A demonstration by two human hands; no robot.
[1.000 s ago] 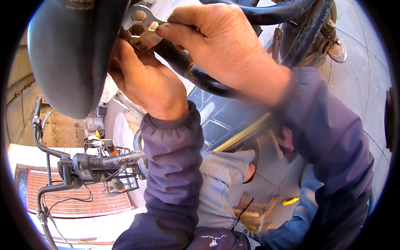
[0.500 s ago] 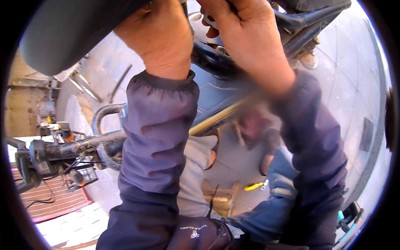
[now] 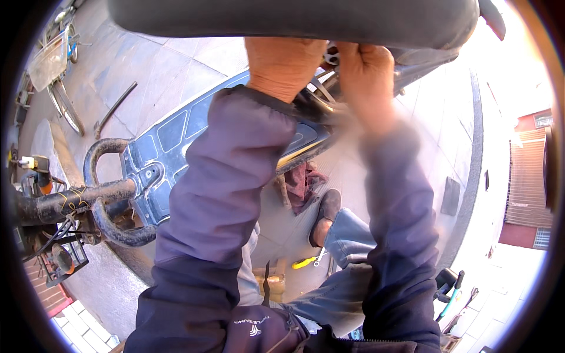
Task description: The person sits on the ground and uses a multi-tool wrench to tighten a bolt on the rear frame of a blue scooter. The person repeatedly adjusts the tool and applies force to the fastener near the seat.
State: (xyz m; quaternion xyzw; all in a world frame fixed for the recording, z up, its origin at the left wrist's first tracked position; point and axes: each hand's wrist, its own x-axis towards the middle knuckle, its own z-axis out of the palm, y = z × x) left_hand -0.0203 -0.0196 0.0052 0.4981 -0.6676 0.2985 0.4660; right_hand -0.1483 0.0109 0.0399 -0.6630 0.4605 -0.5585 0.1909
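Both my hands reach up under a long black seat above the blue footboard of a vehicle. The fingers of my left hand are hidden beneath the seat's lower edge. My right hand is closed, its fingers curled next to a small silvery metal piece with holes. That piece sits between the two hands, and what the right fingers grip is partly hidden. Black frame tubing lies just below the hands. My right wrist is blurred.
To the left is a black steering column with curved tubes. A yellow-handled tool, a wooden block and a dark red cloth lie low near my legs. A metal bar rests on the paving; a bicycle stands beyond.
The view has swung, so the seat now spans the top and more footboard shows. My hands remain close together under the seat, now with the silvery piece between them.
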